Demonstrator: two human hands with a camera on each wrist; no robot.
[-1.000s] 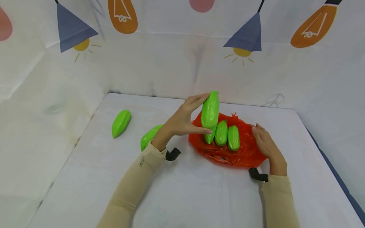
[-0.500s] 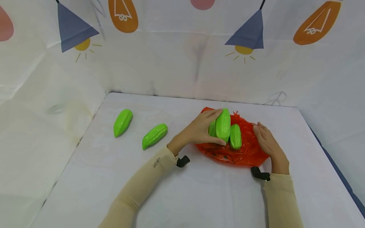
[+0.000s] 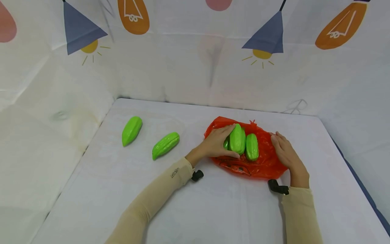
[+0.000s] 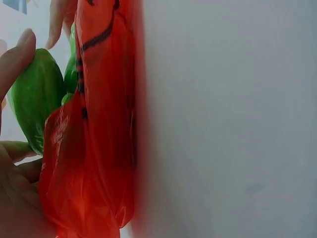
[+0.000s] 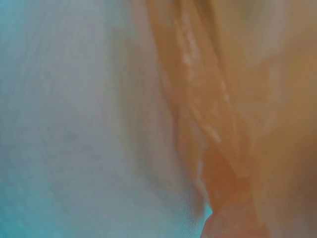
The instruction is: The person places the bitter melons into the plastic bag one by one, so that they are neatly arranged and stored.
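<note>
gourds (image 3: 237,139): bright green, shiny, with long ridges
bag (image 3: 268,162): red-orange, see-through, with black print near its front edge
loose gourds (image 3: 165,145): same bright green, two of them
bench (image 3: 213,210): white
sleeves (image 3: 155,200): beige, small dark writing on the left cuff
wall (image 3: 189,67): white with blue lamps, yellow glow, orange bulbs and pink shapes

Glossy plastic gourds (image 3: 237,139); thin crinkly plastic bag (image 3: 262,162); matt cloth table (image 3: 213,210).
</note>
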